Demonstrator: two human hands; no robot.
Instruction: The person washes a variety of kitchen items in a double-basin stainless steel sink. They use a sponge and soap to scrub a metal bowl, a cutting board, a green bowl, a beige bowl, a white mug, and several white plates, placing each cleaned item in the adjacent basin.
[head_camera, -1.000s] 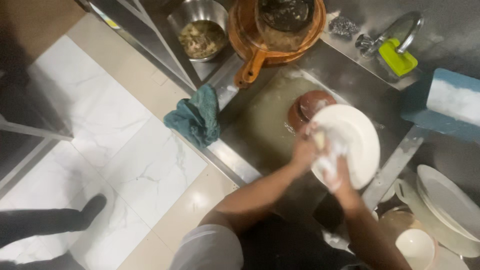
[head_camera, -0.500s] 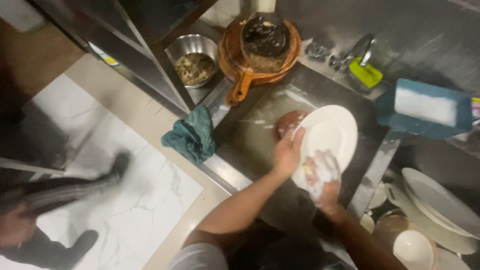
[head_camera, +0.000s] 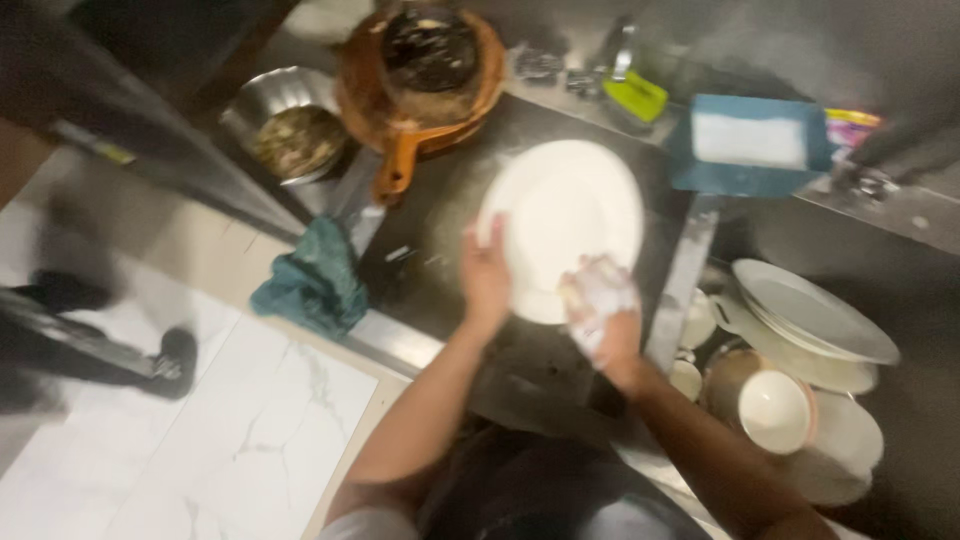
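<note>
White plate, blurred, soapy right hand

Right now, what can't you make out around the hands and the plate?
Head view, the only one, motion-blurred:
- Right hand: covered in foam, so whatever it grips is hidden.
- White plate: lower rim hidden by both hands; surface detail blurred.
- Left hand: fingertips behind the plate rim.
- Sink floor: dark, contents unclear.
- Stacked dishes: partly in shadow, count unclear.
</note>
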